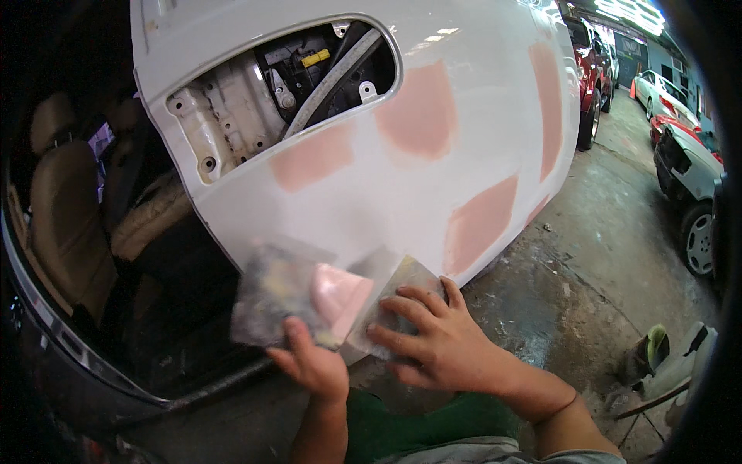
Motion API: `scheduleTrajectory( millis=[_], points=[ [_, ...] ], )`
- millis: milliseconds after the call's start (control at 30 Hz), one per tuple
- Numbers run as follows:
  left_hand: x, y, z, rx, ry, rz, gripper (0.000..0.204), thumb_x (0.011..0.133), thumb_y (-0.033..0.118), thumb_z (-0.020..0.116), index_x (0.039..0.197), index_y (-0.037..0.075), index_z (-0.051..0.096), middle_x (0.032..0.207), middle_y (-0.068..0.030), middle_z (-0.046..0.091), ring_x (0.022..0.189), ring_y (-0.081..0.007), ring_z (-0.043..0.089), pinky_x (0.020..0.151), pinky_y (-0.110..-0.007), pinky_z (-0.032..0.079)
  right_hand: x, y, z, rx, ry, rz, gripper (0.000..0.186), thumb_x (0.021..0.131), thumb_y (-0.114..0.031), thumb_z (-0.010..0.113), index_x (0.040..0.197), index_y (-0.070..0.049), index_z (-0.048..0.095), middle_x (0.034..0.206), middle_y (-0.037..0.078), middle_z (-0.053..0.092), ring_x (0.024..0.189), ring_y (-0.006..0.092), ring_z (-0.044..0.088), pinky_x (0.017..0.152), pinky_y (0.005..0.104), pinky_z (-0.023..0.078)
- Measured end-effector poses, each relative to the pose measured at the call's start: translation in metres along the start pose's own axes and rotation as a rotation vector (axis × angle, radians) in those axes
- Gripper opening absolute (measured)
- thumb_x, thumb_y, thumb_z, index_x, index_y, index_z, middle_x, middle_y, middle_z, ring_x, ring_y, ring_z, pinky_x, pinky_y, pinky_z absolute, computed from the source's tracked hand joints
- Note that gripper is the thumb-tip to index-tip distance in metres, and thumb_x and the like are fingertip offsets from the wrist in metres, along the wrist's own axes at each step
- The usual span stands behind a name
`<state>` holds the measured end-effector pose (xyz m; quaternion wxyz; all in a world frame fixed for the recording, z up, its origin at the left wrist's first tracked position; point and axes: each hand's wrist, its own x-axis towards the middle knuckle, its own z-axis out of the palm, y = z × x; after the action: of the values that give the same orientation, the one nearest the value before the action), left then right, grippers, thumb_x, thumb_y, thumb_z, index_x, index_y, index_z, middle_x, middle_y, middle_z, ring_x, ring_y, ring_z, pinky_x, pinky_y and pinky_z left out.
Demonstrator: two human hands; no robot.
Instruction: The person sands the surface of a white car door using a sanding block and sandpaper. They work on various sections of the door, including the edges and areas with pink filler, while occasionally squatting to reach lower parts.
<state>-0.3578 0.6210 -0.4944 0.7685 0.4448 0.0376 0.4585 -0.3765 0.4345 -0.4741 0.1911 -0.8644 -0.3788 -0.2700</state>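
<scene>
My left hand [315,367] grips a smudged grey mixing board [264,298] from below, its thumb on top. A smooth mound of pink body filler [337,297] lies on the board's right part. In my right hand [437,340] is a flat, greyish spreader [410,272], with my fingers pressed over its face. The spreader's edge meets or nearly meets the board beside the filler; blur hides whether they touch. Both are in front of the lower part of a white car door [355,209], which carries several dull pink filler patches [420,108].
An opening [255,100] in the door bares inner metal and a yellow clip. At the left is the dark car interior with a tan seat [73,201]. Stained concrete floor [556,309] runs along the right, with other cars [657,97] beyond and bent-looking parts [680,363] nearby.
</scene>
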Motion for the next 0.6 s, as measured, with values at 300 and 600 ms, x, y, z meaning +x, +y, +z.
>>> scheduleTrajectory(
  millis=[300,600],
  points=[
    [-0.019,-0.011,-0.116,-0.019,-0.07,-0.283,0.069,0.092,0.02,0.061,0.152,0.003,0.031,0.149,-0.0195,0.042,0.134,-0.0379,0.046,0.113,-0.053,0.037,0.099,0.015,-0.002,-0.117,0.417,0.058,0.056,0.079,-0.033,0.074,0.132,-0.024,0.06,0.14,0.015,0.048,0.132,0.0386,0.043,0.099,0.0693,0.031],
    [-0.103,-0.153,-0.289,-0.054,-0.139,-1.397,0.035,0.095,0.019,0.064,0.127,0.005,0.058,0.114,-0.0066,0.065,0.107,-0.028,0.065,0.093,-0.046,0.054,0.159,0.02,-0.005,-0.259,0.548,0.083,0.045,0.083,-0.033,0.071,0.126,-0.022,0.063,0.137,0.016,0.051,0.132,0.0377,0.044,0.096,0.0721,0.034]
  ],
)
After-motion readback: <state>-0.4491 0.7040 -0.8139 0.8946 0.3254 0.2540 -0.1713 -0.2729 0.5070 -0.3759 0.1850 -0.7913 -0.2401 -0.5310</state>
